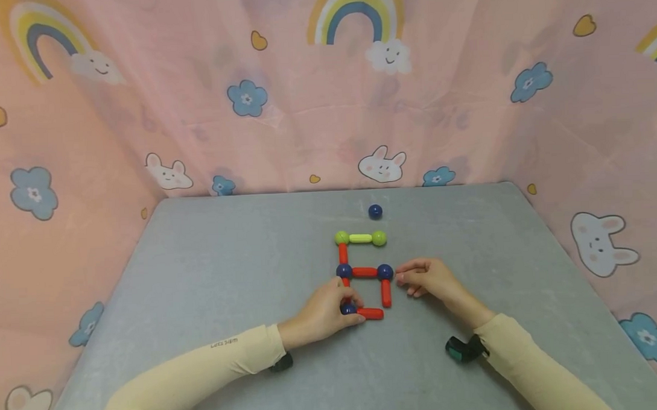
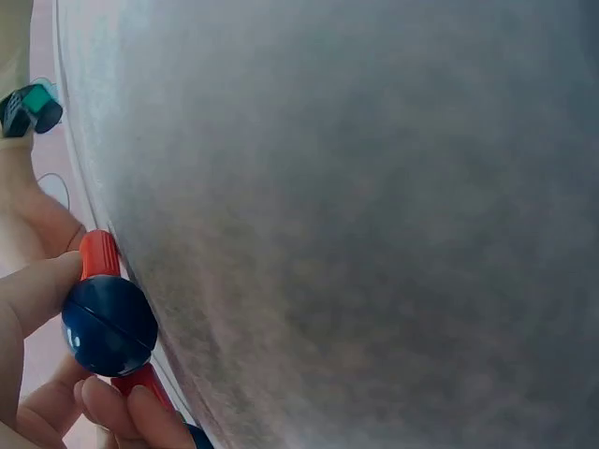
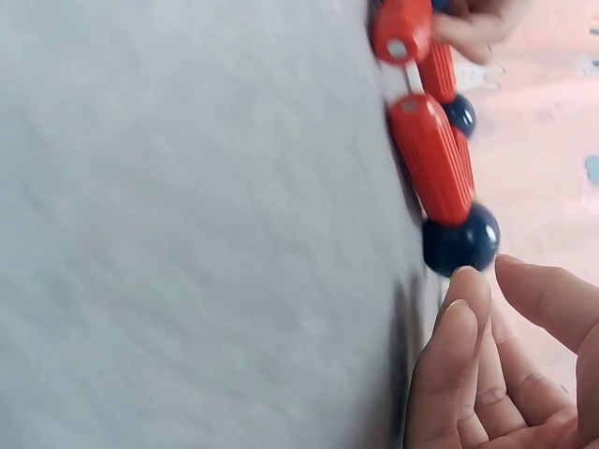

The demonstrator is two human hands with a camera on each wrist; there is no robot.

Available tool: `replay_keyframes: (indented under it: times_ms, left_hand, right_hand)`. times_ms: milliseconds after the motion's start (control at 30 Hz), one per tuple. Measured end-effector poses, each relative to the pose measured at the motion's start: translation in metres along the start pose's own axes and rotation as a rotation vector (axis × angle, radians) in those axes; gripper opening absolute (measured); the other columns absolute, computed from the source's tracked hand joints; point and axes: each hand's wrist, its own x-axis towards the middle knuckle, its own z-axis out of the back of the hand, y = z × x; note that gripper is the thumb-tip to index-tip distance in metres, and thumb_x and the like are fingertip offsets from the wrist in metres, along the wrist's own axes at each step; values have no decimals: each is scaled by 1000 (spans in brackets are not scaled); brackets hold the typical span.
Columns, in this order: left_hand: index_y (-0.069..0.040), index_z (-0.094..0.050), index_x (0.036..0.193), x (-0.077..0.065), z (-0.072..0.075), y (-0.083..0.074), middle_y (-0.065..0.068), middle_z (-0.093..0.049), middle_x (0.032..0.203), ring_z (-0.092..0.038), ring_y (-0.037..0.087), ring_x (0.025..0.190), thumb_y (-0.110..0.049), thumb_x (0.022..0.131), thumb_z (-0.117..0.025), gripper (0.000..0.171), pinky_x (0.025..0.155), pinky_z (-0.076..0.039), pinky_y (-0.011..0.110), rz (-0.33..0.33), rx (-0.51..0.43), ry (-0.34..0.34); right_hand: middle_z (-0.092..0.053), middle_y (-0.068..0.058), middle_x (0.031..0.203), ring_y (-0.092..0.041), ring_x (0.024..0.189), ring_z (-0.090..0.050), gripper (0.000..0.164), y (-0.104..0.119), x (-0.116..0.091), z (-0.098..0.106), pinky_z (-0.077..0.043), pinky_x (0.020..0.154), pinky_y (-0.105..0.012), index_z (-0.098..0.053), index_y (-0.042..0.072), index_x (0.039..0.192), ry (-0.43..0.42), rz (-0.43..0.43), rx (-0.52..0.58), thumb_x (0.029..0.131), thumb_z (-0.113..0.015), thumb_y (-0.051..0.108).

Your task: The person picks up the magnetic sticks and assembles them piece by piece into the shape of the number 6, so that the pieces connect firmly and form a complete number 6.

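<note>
A flat figure of magnetic-style rods and balls lies on the table. My left hand (image 1: 324, 311) pinches its lower-left blue ball (image 2: 109, 325), with thumb and fingers on either side. From that ball a red rod (image 1: 370, 314) runs right, and another goes up, partly behind my fingers, to a second blue ball (image 1: 344, 271). A red rod (image 1: 365, 271) links this one to the right-hand blue ball (image 3: 460, 239). Down from there hangs a red rod (image 3: 430, 159), its end apart from the bottom rod. My right hand (image 1: 431, 281) is beside the right-hand ball, fingers loosely bent, holding nothing.
Above the figure, a red rod (image 1: 343, 253) leads to a green ball (image 1: 342, 237), then a light green rod (image 1: 360, 238) and another green ball (image 1: 379, 238). One loose blue ball (image 1: 375, 212) sits near the back edge of the grey table (image 1: 227, 251). Pink patterned cloth (image 1: 304, 127) surrounds it.
</note>
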Motion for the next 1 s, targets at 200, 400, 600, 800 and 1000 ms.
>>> replay_keyframes:
  times_ms: [200, 400, 600, 800, 1000]
  left_hand:
    - [-18, -75, 99, 0, -3, 2, -4, -61, 90, -50, 4, 76, -32, 81, -82, 24, 65, -39, 15, -16, 24, -5]
    - [-15, -75, 99, 0, -4, 1, -5, -69, 90, -53, 2, 76, -31, 82, -81, 23, 65, -42, 15, -2, 37, 15]
    - [-16, -75, 96, 0, -4, 1, -6, -69, 88, -53, 2, 74, -30, 82, -81, 21, 64, -42, 14, 6, 27, 14]
    - [-16, -75, 94, 1, -6, 2, -7, -69, 85, -52, 0, 71, -28, 81, -82, 18, 62, -42, 14, 7, -5, 13]
    - [-16, -76, 93, 2, -3, 2, -7, -69, 85, -51, 0, 71, -26, 81, -82, 16, 61, -42, 14, 20, -40, 12]
  right_hand:
    - [-73, 4, 87, -5, 64, -63, 42, 8, 19, 16, -56, 62, -24, -63, -5, 124, -53, 35, -27, 93, -69, 23]
    - [-71, -12, 103, -12, 74, -65, 39, 23, 55, 28, -57, 69, -27, -64, -2, 124, -123, 90, -114, 95, -67, 24]
    - [-68, -22, 114, -29, 88, -67, 37, 36, 95, 34, -57, 70, -31, -65, 2, 124, -183, 216, -293, 94, -67, 23]
    - [-62, -19, 130, -37, 113, -62, 45, 47, 123, 39, -53, 89, -46, -60, 9, 133, -161, 253, -458, 93, -69, 29]
    - [-58, -19, 138, -42, 124, -57, 49, 59, 140, 37, -47, 101, -57, -56, 12, 138, -58, 254, -541, 93, -69, 28]
